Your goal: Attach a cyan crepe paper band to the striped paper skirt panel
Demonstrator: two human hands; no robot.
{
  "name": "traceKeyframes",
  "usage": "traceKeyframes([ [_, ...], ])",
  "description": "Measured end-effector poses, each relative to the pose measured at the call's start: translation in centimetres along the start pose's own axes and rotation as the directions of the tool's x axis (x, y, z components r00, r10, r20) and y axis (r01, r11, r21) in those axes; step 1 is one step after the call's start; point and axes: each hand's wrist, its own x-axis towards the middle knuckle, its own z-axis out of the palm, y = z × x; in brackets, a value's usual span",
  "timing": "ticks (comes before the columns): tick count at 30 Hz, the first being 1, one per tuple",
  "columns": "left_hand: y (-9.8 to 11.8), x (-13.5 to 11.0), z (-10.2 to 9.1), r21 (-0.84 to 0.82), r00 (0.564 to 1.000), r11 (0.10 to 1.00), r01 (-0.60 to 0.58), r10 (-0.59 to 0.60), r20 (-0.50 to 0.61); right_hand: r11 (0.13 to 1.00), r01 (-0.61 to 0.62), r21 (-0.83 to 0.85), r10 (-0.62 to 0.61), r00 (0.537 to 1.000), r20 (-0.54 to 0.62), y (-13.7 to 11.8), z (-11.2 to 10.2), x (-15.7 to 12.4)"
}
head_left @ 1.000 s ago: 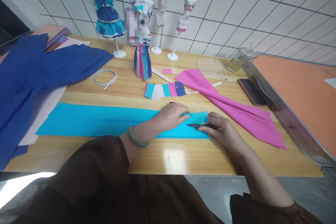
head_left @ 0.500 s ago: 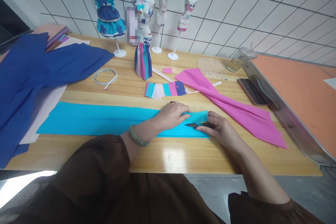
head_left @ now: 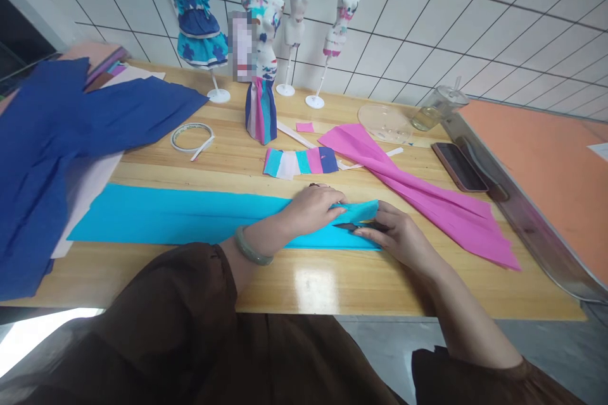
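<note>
- Turquoise strip lies along the table's near edge, apparently being cut.
- Right hand's fingers hold scissors at its rightward end.
- Left hand's fingers lie narrow on it; pinch unclear.
- Next snip likely needs it taut.

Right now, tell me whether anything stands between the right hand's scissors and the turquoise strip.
Nothing visible does: the scissors in the right hand are at the right end of the turquoise strip. The left hand rests on it, beside the tips.
</note>
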Motion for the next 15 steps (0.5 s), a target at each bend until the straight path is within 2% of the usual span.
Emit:
traceKeyframes([
  [11, 0.3, -0.1, -0.3, 0.006, 1.0, 1.0, 0.01, -0.01, 0.015, 1.0, -0.012, -0.015, 0.012, 0.999, -0.03, -0.2, 0.2, -0.3],
  [15, 0.2, -0.4, -1.3, 0.013, 0.999, 1.0, -0.006, 0.005, 0.042, 0.998, -0.049, 0.029, 0.05, 0.998, -0.026, -0.5, 0.1, -0.4],
])
